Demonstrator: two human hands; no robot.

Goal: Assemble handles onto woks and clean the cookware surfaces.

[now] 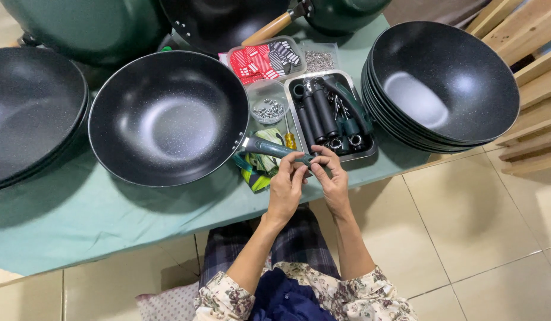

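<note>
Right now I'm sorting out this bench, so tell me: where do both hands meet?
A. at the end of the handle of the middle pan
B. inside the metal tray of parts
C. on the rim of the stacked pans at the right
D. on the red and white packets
A: the left hand and right hand close together on the tip of the green handle of the middle pan, short of the metal tray.

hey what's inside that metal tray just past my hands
The metal tray holds several dark handles lying side by side, some green ones, and small metal rings and screws. Whatever lies under the handles is covered.
</note>
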